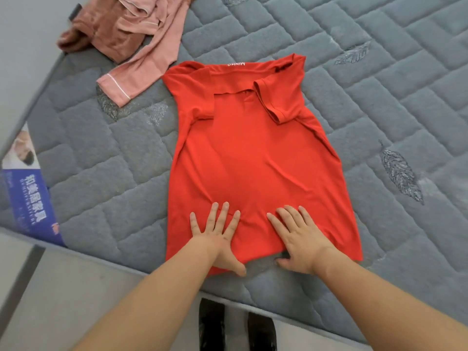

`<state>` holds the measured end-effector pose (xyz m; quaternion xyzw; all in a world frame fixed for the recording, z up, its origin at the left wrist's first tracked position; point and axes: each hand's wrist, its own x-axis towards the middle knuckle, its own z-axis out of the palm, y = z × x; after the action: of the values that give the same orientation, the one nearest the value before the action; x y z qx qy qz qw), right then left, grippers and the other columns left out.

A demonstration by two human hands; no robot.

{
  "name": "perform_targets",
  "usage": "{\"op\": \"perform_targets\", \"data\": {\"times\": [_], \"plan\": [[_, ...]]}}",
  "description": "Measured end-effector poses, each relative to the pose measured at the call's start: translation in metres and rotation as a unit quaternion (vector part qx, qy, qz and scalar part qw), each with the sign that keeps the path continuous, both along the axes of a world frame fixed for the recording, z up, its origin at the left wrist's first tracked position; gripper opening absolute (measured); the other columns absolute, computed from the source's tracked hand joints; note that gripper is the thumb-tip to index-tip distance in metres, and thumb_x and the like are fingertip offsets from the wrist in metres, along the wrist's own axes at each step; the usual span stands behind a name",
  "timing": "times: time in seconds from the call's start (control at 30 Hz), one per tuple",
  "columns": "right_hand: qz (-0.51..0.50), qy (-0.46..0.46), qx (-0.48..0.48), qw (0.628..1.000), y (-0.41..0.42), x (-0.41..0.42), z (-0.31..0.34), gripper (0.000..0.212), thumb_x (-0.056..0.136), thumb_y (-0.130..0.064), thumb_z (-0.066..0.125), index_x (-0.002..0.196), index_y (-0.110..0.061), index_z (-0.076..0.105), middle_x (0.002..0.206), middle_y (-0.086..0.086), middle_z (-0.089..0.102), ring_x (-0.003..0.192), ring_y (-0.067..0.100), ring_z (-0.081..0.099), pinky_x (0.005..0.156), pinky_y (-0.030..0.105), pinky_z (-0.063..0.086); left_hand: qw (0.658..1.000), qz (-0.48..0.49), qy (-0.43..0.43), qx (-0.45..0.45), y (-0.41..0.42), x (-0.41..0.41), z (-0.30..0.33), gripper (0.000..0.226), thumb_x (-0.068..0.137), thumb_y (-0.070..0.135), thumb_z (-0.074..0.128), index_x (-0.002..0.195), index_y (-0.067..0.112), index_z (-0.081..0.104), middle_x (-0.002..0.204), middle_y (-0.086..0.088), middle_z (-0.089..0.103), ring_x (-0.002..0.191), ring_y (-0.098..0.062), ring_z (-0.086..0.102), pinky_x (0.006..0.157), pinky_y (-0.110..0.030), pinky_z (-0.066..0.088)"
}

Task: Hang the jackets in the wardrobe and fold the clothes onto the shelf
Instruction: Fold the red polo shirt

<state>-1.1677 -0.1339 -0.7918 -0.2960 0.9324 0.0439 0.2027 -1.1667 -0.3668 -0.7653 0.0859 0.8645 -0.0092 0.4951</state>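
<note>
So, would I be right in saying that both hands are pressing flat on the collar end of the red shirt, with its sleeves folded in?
Not quite: the head view shows the left hand and right hand pressing flat on the hem end of the red shirt, nearest the person. The collar lies at the far end. The sleeves are indeed folded in.

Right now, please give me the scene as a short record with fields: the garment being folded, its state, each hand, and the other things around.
garment: red T-shirt, lying on the grey quilted mattress
state: both sleeves folded inward over the body, hem nearest the person
left hand: left hand flat, fingers spread, pressing the shirt near the hem
right hand: right hand flat, fingers straight, pressing the shirt near the hem
other clothes: pink garment and brown garment at the far left corner, unfolded
label: blue label on the mattress's left edge
</note>
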Motion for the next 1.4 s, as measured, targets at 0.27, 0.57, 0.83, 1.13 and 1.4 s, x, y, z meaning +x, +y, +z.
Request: {"op": "perform_targets", "data": {"times": [0.27,0.57,0.83,1.13,1.4], "plan": [[0.005,0.043,0.005,0.999,-0.021,0.015,0.018,0.07,0.044,-0.052,0.076,0.099,-0.012,0.06,0.094,0.011,0.057,0.082,0.032,0.054,0.07,0.045,0.045,0.978,-0.029,0.205,-0.012,0.014,0.034,0.014,0.076,0.087,0.029,0.059,0.15,0.02,0.018,0.155,-0.014,0.016,0.142,-0.037,0.02,0.105,-0.065,0.034],[-0.141,0.01,0.033,0.989,-0.05,-0.03,0.058,0.026,0.091,-0.013,0.046,0.117,-0.017,0.052,0.118,0.005,0.058,0.11,0.029,0.058,0.085,0.037,0.043,0.963,0.042,0.265,-0.022,0.012,-0.043,0.071,0.024,0.09,0.009,0.049,0.111,0.01,0.061,0.117,-0.014,0.065,0.11,-0.035,0.063,0.084,-0.04,0.05],[-0.272,-0.006,0.074,0.959,-0.021,-0.117,0.107,0.036,0.094,-0.012,0.043,0.126,-0.014,0.058,0.129,0.011,0.054,0.12,0.032,0.054,0.093,0.039,0.046,0.942,0.084,0.293,-0.139,-0.025,-0.102,0.112,0.032,0.093,0.004,0.044,0.117,0.011,0.063,0.122,-0.011,0.065,0.112,-0.032,0.064,0.086,-0.039,0.051],[-0.283,0.028,0.124,0.951,-0.024,-0.226,0.116,0.038,0.095,-0.014,0.043,0.131,-0.012,0.053,0.132,0.01,0.049,0.121,0.031,0.052,0.092,0.043,0.049,0.934,0.128,0.267,-0.199,-0.064,-0.203,0.115,0.041,0.096,0.034,0.039,0.12,0.014,0.065,0.123,-0.008,0.066,0.114,-0.03,0.062,0.087,-0.035,0.045],[-0.253,0.068,0.163,0.951,-0.04,-0.321,0.126,0.031,0.093,-0.01,0.044,0.121,-0.011,0.056,0.123,0.01,0.061,0.114,0.031,0.06,0.089,0.041,0.052,0.939,0.199,0.225,-0.166,-0.106,-0.295,0.1,0.061,0.099,0.055,0.025,0.136,0.013,0.052,0.138,-0.011,0.056,0.126,-0.033,0.054,0.1,-0.043,0.041]]}}
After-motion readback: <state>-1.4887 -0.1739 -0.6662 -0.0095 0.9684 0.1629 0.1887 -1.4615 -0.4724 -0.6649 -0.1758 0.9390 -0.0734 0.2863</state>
